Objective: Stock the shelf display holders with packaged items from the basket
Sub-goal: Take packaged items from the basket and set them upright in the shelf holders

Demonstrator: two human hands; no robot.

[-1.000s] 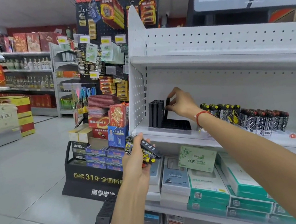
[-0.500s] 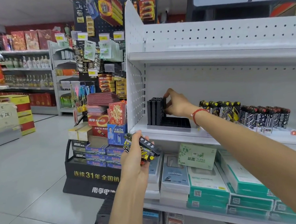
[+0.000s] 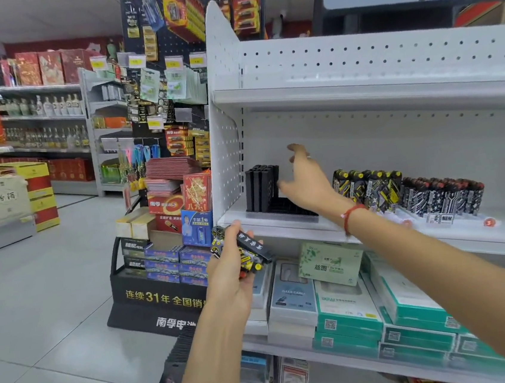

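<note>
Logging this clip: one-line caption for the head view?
Left hand grips lighter packs; open right hand beside black display holder on white shelf.

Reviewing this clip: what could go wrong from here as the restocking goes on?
1. The left hand grips a fanned bunch of small black packs; pulling one out single-handed might spill the others.
2. The right hand, open beside the black holder tray, could knock over the upright packs standing at its left end.
3. That tray sits near the shelf's front edge and may slide.
</note>
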